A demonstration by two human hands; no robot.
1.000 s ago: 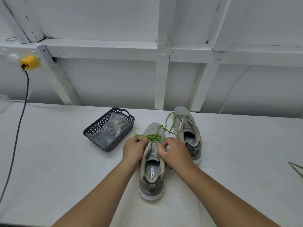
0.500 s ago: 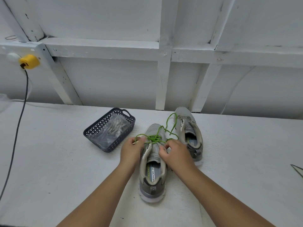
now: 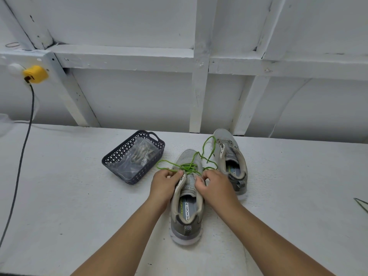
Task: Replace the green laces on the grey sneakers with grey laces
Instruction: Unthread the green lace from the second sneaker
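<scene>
Two grey sneakers stand on the white table, toes pointing away from me. The near sneaker [image 3: 187, 206] still carries a green lace [image 3: 188, 167] across its upper eyelets, with loose loops trailing left and toward the far sneaker [image 3: 231, 156], which shows no lace in its eyelets. My left hand [image 3: 164, 184] pinches the green lace at the near shoe's left eyelet edge. My right hand [image 3: 214, 186] grips the shoe's right eyelet edge, fingers curled by the lace. The grey laces [image 3: 142, 154] lie in a clear bag inside the dark basket [image 3: 111, 160].
A black cable [image 3: 23, 140] hangs from a yellow plug [image 3: 35, 74] at the left and runs down across the table. A white framed wall stands right behind the shoes. A thin dark object [image 3: 361, 204] pokes in at the right edge.
Both hands have shifted slightly along the eyelets of the near sneaker, and the green lace loops have loosened and spread wider to the left.
</scene>
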